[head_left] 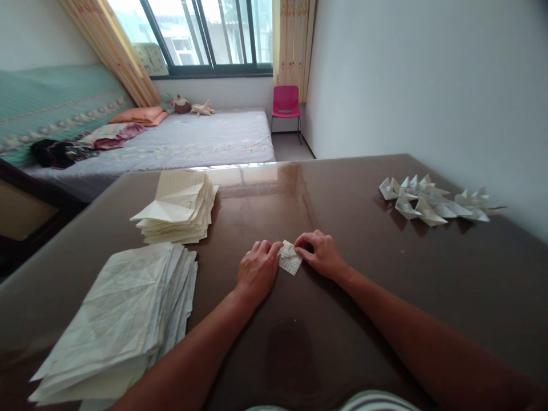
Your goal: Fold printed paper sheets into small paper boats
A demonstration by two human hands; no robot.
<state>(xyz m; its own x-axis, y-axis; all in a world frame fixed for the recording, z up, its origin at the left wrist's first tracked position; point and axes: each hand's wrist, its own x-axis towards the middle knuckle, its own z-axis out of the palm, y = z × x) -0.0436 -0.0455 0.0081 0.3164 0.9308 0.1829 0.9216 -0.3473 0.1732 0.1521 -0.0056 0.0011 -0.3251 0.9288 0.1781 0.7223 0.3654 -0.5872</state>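
The small folded paper (291, 261) lies on the counter (351, 194) between the person's two hands. The step in hand looks like folding or creasing it. The left hand (260, 267) rests at its left edge with fingers bent; whether they pinch or only press, I cannot tell. The right hand (322, 254) has thumb and forefinger brought together on its upper right edge. The next move seems to call for a steady left hand and a fine pull or tuck from the right.

The paper lies turned like a diamond, one corner pointing toward the person; being nearly square, it shows no clear long axis.

Left of it stand a cream paper stack (182, 197) and, nearer the person, a whitish paper stack (115, 302); well to its right and beyond sit pointed paper pieces (429, 213).
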